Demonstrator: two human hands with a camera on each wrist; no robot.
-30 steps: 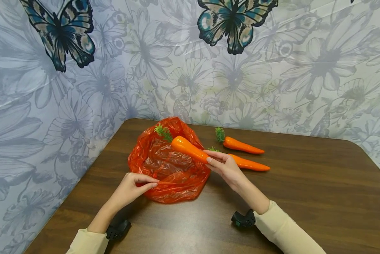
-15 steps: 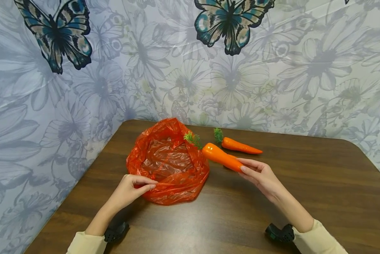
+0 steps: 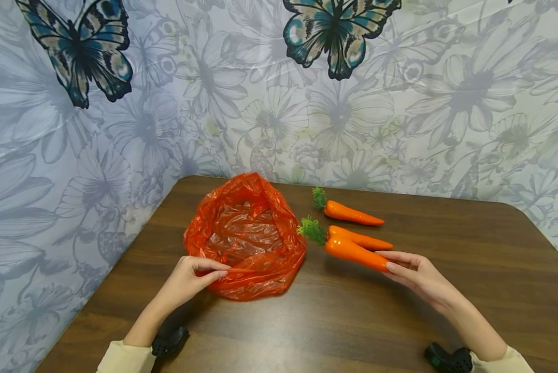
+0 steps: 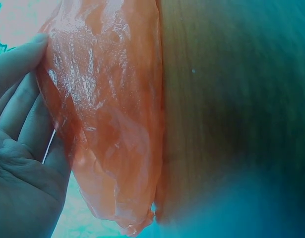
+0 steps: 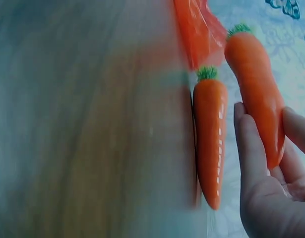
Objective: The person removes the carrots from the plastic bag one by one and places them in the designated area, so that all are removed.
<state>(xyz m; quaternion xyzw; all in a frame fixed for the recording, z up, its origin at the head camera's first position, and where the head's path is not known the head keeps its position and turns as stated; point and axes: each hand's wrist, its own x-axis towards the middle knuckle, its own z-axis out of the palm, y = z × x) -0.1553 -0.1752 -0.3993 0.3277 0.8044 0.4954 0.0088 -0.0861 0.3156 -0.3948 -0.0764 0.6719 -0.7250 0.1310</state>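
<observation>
My left hand (image 3: 190, 278) pinches the near rim of a red plastic bag (image 3: 283, 269), which stands with its mouth wide toward the head camera. Thumb and fingertips grip the film in the left wrist view too. With my right hand (image 3: 423, 277) I hold a carrot (image 3: 353, 254) by its tapered end, its green top pointing left toward the bag. Behind it in the head view lies a second carrot (image 3: 362, 239), partly covered by the held one. In the right wrist view, the held carrot (image 5: 256, 79) is raised beside the lying carrot (image 5: 210, 139).
Farther back on the brown wooden table (image 3: 470, 269) lies another carrot (image 3: 353, 213) with a green top. A wall covering (image 3: 279, 119) with flowers and butterflies rises behind the table's back edge.
My right hand has carried the carrot from over the bag's mouth to the right, beside the lying carrots. The left hand keeps its pinch on the bag's rim.
</observation>
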